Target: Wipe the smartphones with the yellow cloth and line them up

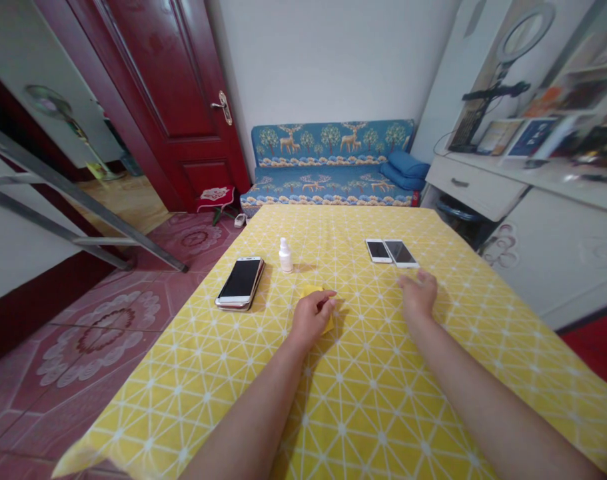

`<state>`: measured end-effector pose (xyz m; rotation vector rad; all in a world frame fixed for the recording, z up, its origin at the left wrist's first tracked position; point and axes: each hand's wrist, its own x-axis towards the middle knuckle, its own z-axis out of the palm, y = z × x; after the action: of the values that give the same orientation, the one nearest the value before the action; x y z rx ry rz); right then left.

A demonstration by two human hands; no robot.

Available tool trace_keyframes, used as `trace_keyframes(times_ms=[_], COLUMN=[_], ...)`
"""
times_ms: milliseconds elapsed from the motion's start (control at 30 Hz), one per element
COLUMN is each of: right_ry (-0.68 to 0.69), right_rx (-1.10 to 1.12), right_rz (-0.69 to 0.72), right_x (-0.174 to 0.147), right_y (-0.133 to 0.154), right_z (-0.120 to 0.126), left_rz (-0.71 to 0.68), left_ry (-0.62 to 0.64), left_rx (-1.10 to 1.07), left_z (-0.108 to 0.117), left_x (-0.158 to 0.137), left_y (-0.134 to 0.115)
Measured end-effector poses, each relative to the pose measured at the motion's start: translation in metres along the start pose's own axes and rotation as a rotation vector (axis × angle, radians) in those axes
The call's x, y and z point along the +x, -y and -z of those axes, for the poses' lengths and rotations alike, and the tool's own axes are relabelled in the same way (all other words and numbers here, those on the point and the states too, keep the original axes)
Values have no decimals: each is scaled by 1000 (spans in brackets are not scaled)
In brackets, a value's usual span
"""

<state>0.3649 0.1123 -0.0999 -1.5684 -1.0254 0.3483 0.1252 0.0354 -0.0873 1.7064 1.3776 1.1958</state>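
Observation:
My left hand rests over a small yellow cloth near the middle of the table. Its thumb and forefinger are a little apart, and no object shows between them. Just short of two white phones lying side by side, my right hand is held with thumb and fingers apart, with nothing visible in it. The smaller phone is on the left, the larger phone on the right. A white spray bottle stands upright beyond my left hand. Left of it lies a stack of phones, a white one with a dark screen on top.
The table wears a yellow patterned tablecloth. Behind it is a blue sofa with folded blue cushions. A white cabinet runs along the right, and a metal ladder stands at left near a red door.

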Motion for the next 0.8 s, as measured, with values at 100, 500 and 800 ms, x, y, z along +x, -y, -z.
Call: trace_keyframes(times_ms=[100, 500, 800], right_ry=[171, 524, 529], right_rx=[123, -359, -297], right_rz=[-36, 415, 411], right_x=[-58, -155, -151], right_y=[19, 80, 77], right_z=[-13, -26, -25], left_rz=[48, -17, 232], left_ry=[-61, -392, -872], left_rx=[-174, -167, 817], left_z=[2, 22, 101], left_x=[1, 6, 2], left_y=[-2, -3, 3])
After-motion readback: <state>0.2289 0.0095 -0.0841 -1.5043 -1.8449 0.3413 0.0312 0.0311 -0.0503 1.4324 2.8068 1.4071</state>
